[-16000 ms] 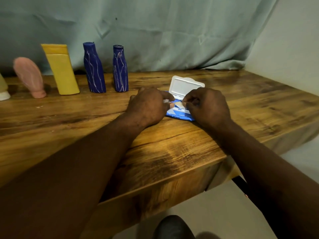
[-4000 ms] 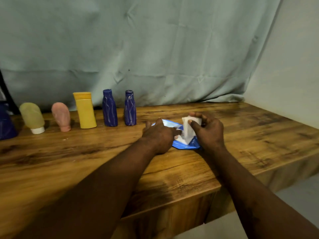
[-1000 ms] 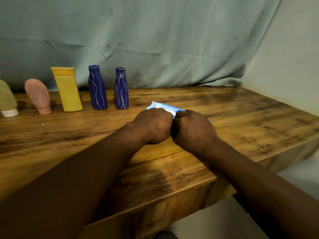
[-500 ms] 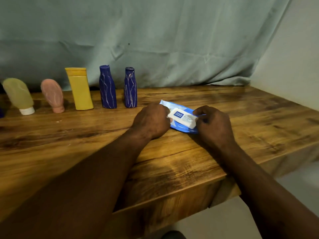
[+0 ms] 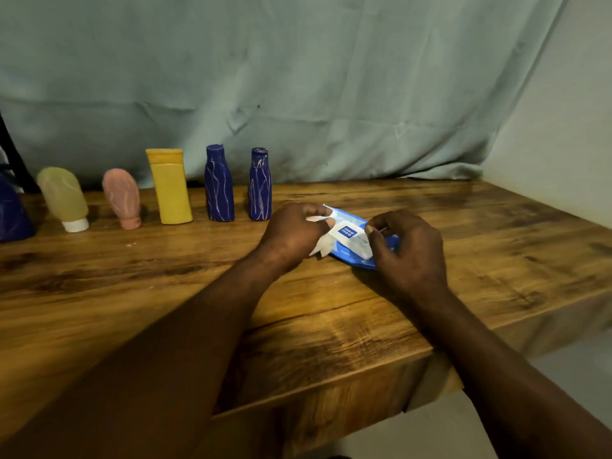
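Pack (image 5: 351,240) flat on table (image 5: 165,293), between both hands. Left hand (image 5: 293,235) curled round white wipe (image 5: 323,245) at its left end. Right hand (image 5: 409,253) curled over right end; grip unclear.

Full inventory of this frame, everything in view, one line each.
wipes pack: 1, blue with white lid, on table between the hands
wipe: 1, white, in left hand
blue bottles: 2, dark blue, back row
yellow bottle: 1, yellow, left of them
pink tube: 1, pink, cap down
green tube: 1, yellow-green, white cap
table: 1, brown wood
cloth: 1, pale teal, behind
left hand: 1, grips wipe
right hand: 1, pinches pack's lid
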